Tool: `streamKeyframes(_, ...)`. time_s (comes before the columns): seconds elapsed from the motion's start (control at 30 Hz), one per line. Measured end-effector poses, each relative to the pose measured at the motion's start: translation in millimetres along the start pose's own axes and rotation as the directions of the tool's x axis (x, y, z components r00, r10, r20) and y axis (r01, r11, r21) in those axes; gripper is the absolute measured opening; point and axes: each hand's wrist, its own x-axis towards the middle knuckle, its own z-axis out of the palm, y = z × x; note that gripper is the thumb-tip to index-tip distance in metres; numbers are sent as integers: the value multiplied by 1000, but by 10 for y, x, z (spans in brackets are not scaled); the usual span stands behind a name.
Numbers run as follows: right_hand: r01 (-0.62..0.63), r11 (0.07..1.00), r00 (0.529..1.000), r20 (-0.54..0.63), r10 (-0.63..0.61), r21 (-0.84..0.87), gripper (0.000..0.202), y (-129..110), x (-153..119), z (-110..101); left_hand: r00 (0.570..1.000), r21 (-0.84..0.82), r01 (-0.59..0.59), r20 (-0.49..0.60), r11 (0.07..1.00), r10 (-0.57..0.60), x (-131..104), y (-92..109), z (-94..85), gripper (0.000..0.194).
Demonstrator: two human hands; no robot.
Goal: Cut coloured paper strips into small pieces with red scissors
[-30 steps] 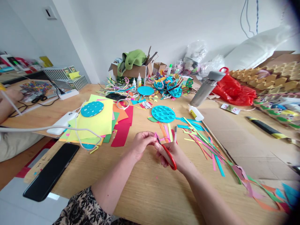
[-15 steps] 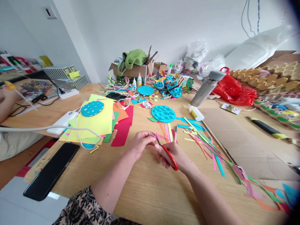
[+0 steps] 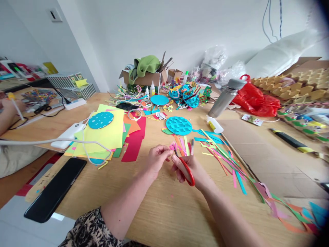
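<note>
Between the thumb and fingers of my left hand (image 3: 158, 158) is a small piece of pink paper (image 3: 172, 146). My right hand (image 3: 189, 168) is closed round red-handled scissors (image 3: 187, 171), whose dark blades point up and left, close to the pink paper. Just beyond my hands lie pink, orange and yellow paper strips (image 3: 185, 145) and a pen (image 3: 192, 146). Farther back is a blue textured oval (image 3: 179, 125) with a green patterned piece showing at its left edge. A tiny pink scrap (image 3: 172, 196) lies on the wooden table (image 3: 154, 212) nearer to me.
Left are stacked coloured sheets (image 3: 113, 127), a white power strip (image 3: 68, 135) with a cable, and a black phone (image 3: 55, 188). Right are loose paper strips (image 3: 226, 154), a glue bottle (image 3: 215, 124), a steel flask (image 3: 226, 97) and cardboard (image 3: 257, 151). Another person's hand (image 3: 10, 111) holds a yellow-topped stick.
The pink paper has turned and shows more beside the scissor blades. My hands have shifted only slightly. At the far left, the other person's hand and stick have moved.
</note>
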Motion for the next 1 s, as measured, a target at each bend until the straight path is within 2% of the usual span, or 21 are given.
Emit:
streamKeyframes(0.17, -35, 999, 999, 12, 35, -19, 51, -32, -1, 29, 998, -91, 56, 29, 994, -54, -23, -4, 25, 16)
streamKeyframes(0.33, -16, 1000, 1000, -11, 16, -19, 52, 20, 20, 44, 997, -138, 72, 23, 988, -70, -30, 12, 24, 15)
streamKeyframes(0.53, -30, 999, 999, -19, 29, -33, 53, 24, 19, 52, 992, -156, 97, 96, 983, -82, -37, 13, 13, 17)
streamKeyframes(0.73, -16, 998, 1000, -7, 16, -56, 53, -22, 19, 48, 992, -228, 124, 35, 966, -119, -39, 25, 23, 16)
streamKeyframes(1.0, -4, 999, 1000, -2, 3, -51, 52, 43, 40, 59, 993, -219, 117, 8, 969, -118, -37, 33, 32, 12)
